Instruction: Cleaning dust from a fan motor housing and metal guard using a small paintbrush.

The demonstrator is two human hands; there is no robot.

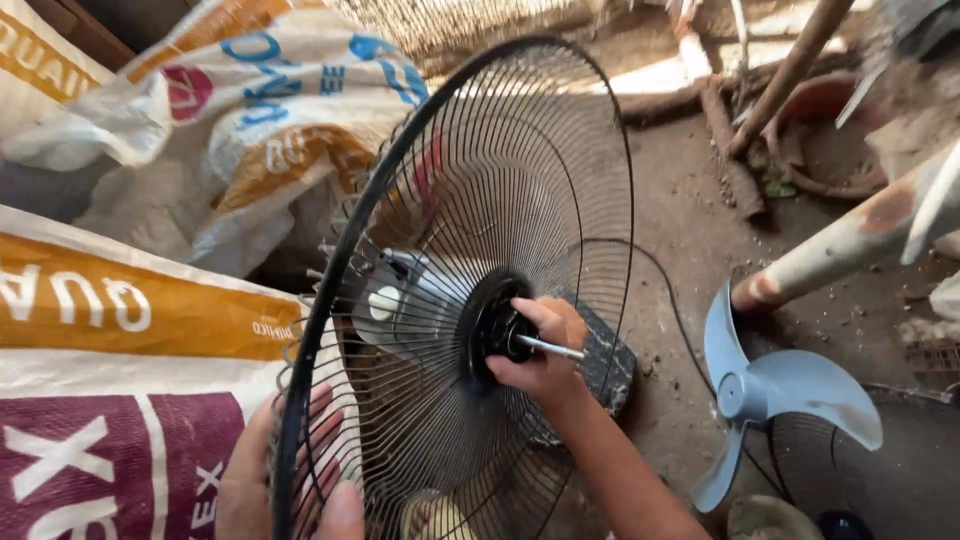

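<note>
A black wire fan guard (480,180) stands upright in front of me, tilted a little. My left hand (290,470) holds its lower rim from behind, the fingers seen through the wires. My right hand (545,350) reaches inside the guard and grips the black nut (508,332) around the fan's metal shaft (552,348) at the hub. Behind the wires sits the grey motor housing with a white knob (384,302).
Printed woven sacks (120,330) pile up at the left and back. A pale blue fan blade (780,390) lies on the dirt floor at the right, near a rusty white pipe (850,240). A black cable (680,320) runs across the floor. Wood and a clay pot lie at the back.
</note>
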